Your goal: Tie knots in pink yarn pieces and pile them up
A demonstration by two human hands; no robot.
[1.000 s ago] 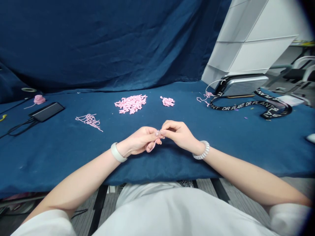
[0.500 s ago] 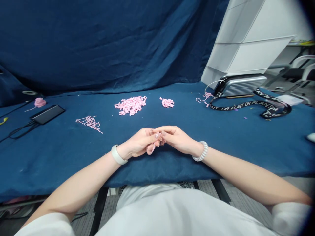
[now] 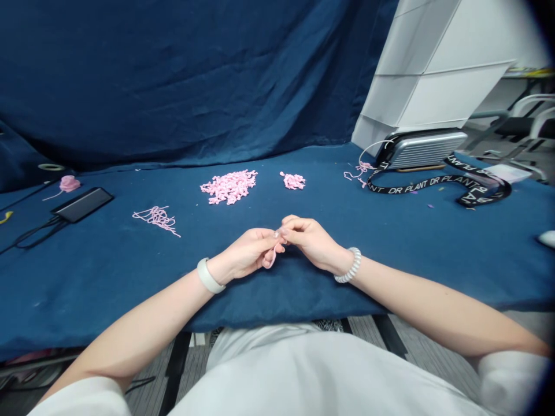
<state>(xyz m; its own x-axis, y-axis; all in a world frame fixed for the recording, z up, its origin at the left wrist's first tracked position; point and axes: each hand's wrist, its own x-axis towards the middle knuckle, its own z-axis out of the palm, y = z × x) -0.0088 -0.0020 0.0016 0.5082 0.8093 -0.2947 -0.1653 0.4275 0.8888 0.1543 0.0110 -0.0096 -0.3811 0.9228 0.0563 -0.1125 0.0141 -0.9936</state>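
Above the front part of the blue-covered table, my left hand pinches a short length of pink yarn. A loop of that yarn hangs below its fingers. My right hand meets it at the fingertips, thumb and index finger pressed together on the same yarn. The exact spot they grip is mostly hidden by the fingers. Beyond my hands lie a large pile of small knotted pink yarn pieces and a smaller pile. Loose cut pink strands rest to the left.
A pink yarn ball and a black box-shaped device with cables sit at the left. Toward the back right are a silver ribbed case, a black lettered strap and a tangle of pink yarn. A blue curtain hangs behind.
The fingers of my right hand have lifted and bunched closer into a pinch at the yarn. My left hand stays nearly in place, the yarn loop still hanging from it.
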